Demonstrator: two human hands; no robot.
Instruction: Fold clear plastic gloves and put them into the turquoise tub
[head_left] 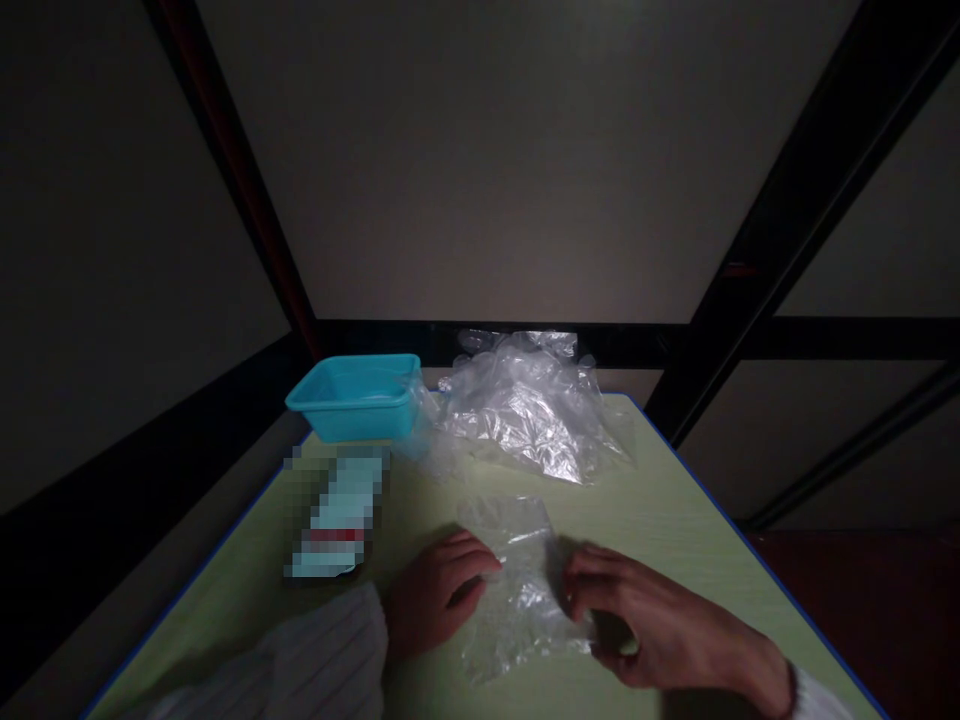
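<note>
A clear plastic bag (525, 585), slightly creased, lies flat on the table between my two hands. My left hand (442, 590) rests at its left edge, fingertips touching the film and a gap between thumb and fingers. At the opposite edge, my right hand (637, 610) has its fingers bent and its thumb held apart, beside or just touching the bag. Neither hand visibly grips the film. Behind this bag sits a shiny heap of clear plastic bags (525, 410) at the table's far end.
A turquoise plastic basin (360, 422) stands at the far left, with clear film against its right side. Nearer me lies a pixelated pale object (341, 515) with a red band. The greenish table (660, 500) has a blue edge and meets panelled walls.
</note>
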